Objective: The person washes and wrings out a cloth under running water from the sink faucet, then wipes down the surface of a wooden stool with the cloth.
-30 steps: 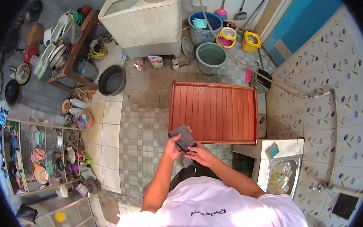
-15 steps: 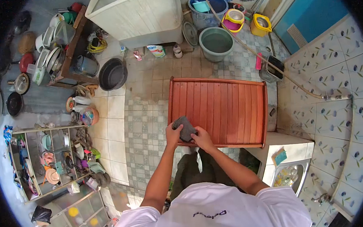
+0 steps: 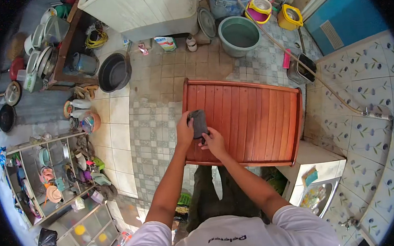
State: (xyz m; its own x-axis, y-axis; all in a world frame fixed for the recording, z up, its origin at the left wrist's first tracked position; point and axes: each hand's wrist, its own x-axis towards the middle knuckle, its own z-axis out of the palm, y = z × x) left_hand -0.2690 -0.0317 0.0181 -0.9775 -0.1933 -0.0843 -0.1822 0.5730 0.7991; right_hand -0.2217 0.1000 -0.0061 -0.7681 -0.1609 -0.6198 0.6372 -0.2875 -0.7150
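Observation:
A small dark grey pouch (image 3: 199, 123), soft and roughly rectangular, is held up between my hands over the near left part of a red-brown slatted wooden table (image 3: 246, 124). Along the pouch's left side, my left hand (image 3: 184, 129) is closed on it, with the thumb near its upper edge. My right hand (image 3: 214, 142) pinches its lower right corner, where a small dark piece shows by the fingers. What the pouch holds, if anything, is hidden.
A sink (image 3: 316, 197) with a sponge (image 3: 310, 177) stands at the right. Beyond the table are a grey-green basin (image 3: 240, 35), a black basin (image 3: 113, 73) and a hose (image 3: 311, 73). A dish rack (image 3: 54, 154) stands at the left.
The pouch has turned more upright and moved slightly up in view. My left hand has shifted up along its side, while my right hand stays at its lower corner. The camera view has shifted.

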